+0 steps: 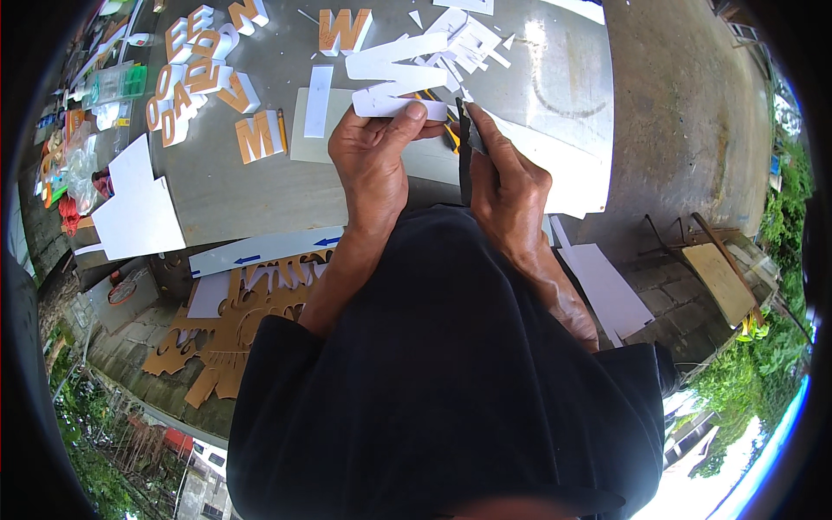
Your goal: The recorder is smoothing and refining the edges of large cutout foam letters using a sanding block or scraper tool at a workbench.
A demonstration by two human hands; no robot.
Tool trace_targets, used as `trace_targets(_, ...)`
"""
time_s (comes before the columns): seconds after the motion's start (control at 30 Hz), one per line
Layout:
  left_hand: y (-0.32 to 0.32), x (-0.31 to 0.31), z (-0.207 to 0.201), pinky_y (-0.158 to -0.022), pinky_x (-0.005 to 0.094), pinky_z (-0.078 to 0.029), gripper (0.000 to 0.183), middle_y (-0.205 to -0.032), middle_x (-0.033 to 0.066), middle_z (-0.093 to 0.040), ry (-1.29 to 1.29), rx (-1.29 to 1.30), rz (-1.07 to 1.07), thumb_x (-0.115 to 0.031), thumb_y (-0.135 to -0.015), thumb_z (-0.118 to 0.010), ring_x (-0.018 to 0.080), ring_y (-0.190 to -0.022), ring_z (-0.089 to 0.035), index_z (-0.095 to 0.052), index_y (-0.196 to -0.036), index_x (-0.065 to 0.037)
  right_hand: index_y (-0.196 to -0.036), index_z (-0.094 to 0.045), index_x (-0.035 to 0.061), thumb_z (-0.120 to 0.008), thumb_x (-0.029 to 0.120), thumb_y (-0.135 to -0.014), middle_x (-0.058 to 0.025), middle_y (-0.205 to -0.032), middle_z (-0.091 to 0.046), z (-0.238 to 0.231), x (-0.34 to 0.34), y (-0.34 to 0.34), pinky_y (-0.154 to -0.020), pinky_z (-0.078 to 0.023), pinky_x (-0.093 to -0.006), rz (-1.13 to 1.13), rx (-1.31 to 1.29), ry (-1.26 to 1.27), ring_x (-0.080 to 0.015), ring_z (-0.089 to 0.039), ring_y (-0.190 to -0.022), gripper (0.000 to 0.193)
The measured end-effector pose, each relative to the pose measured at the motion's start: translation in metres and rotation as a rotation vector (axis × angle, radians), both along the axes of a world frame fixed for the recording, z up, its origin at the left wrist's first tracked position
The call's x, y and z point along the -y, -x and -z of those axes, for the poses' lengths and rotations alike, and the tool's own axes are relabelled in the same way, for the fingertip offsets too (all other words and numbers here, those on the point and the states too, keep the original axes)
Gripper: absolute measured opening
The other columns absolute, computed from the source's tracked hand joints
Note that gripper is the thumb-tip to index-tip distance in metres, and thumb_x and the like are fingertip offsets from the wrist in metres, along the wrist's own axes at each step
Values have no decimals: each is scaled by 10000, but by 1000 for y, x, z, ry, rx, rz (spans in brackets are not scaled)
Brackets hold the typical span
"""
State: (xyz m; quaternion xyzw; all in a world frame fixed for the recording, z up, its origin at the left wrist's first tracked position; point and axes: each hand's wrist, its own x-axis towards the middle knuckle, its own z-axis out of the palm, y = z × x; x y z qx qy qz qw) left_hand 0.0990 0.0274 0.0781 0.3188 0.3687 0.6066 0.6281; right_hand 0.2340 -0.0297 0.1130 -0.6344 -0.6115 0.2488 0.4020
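My left hand (374,165) pinches the near edge of a white zigzag letter cutout (394,68) between thumb and fingers, above the table. My right hand (511,186) grips a dark, flat strip (465,160) with a ragged grey edge, perhaps sandpaper. The strip is upright beside the cutout's right end; whether they touch, I cannot tell. Partly hidden behind my hands lies a yellow-and-black tool (452,139), its kind unclear. Several white scraps (472,43) are heaped just beyond the cutout.
Several brown-faced block letters (208,74) stand on the grey metal table (251,195) at the far left, with a pencil (282,132) near them. White sheets (572,165) lie at the right and left edges. Below the table is a cut brown sheet (234,321).
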Motion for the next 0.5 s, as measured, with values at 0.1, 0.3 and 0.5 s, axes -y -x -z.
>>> trace_targets(0.1,2,-1,-2,-722,360,-644,192,-993,156,-714,-12,12,28,35,-922,-638,228,-841,-730,-654,-1113,45,-1307,-608,0,-583,-129,-818,-271,-1100,-691,4,-7,2,-778,-583,-390,-12,21,-49,-372,-721,-957,506)
trace_targets(0.3,1,3,4,-731,355,-647,188,-985,150,-710,4,3,46,39,-914,-653,205,-848,-713,-643,-1100,61,-1305,-608,-4,-597,-133,-809,-266,-1109,-689,9,-4,4,-796,-578,-395,-42,10,-76,-379,-712,-980,512)
trace_targets(0.5,-2,7,3,-728,351,-646,191,-980,147,-710,-27,-9,88,28,-907,-669,198,-841,-711,-647,-1095,57,-1277,-622,-13,-608,-131,-816,-272,-1116,-685,0,-7,1,-788,-571,-404,-38,-44,45,-379,-711,-975,476)
